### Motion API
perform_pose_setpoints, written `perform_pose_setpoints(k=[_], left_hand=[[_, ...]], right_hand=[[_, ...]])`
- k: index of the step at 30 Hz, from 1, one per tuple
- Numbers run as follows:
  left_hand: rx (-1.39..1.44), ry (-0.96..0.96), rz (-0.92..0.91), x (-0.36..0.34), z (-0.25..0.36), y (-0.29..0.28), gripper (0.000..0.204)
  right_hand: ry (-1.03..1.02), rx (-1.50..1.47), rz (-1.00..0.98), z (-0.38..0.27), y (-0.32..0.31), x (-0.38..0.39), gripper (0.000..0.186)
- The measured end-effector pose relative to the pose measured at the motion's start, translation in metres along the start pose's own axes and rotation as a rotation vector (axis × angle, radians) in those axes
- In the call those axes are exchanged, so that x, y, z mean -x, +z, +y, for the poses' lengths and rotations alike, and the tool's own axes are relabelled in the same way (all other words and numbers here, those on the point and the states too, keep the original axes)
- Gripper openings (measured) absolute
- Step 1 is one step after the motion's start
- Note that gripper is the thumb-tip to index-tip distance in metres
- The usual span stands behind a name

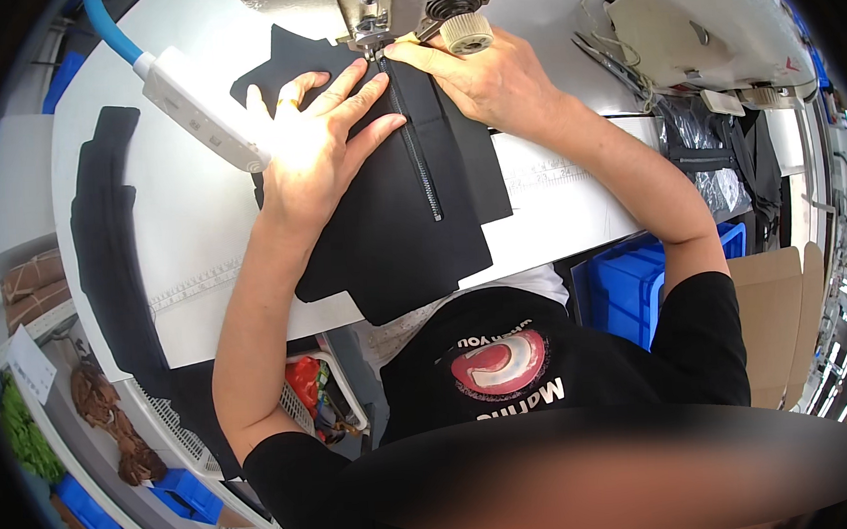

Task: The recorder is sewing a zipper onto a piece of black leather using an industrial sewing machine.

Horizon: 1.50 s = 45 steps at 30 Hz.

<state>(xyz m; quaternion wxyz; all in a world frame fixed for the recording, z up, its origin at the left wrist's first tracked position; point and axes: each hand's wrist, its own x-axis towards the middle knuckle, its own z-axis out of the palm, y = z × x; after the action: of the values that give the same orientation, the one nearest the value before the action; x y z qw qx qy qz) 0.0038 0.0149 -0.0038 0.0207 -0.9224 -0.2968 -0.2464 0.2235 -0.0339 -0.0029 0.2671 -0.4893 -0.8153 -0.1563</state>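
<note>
A black fabric piece with notched edges lies under the presser foot of a sewing machine. A zipper with metal-coloured teeth runs down it from near the foot. My left hand rests flat on the fabric left of the zipper, fingers spread, with a ring on one finger. On the other side of the foot, my right hand has its fingertips at the zipper's top end, closed on the fabric there. The machine's round knob hides part of its fingers.
A long black fabric strip hangs over the table's left side. A white device on a blue hose juts in beside my left hand. Tweezers lie at right, near a plastic bag. A blue crate stands below the table edge.
</note>
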Motion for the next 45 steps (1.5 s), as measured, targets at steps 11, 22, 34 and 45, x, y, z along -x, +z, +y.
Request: perform_pose_setpoints(k=[11,22,34,45], left_hand=[[0.215,0.075,-0.268,0.034,0.023,-0.026,0.069],[0.152,-0.112,0.047,0.073,0.087,-0.065,0.049],[0.333,-0.025,0.146,0.003,0.051,-0.117,0.02],[0.371,0.064,0.137,-0.001,0.044,-0.116,0.022]], right_hand=[[-0.066,-0.222,-0.345,-0.035,-0.079,0.043,0.047],[-0.142,-0.494,0.057,-0.076,-0.091,0.027,0.026],[-0.213,-0.309,-0.276,-0.086,-0.071,0.035,0.027],[-0.035,-0.285,0.042,-0.084,-0.083,0.012,0.013]])
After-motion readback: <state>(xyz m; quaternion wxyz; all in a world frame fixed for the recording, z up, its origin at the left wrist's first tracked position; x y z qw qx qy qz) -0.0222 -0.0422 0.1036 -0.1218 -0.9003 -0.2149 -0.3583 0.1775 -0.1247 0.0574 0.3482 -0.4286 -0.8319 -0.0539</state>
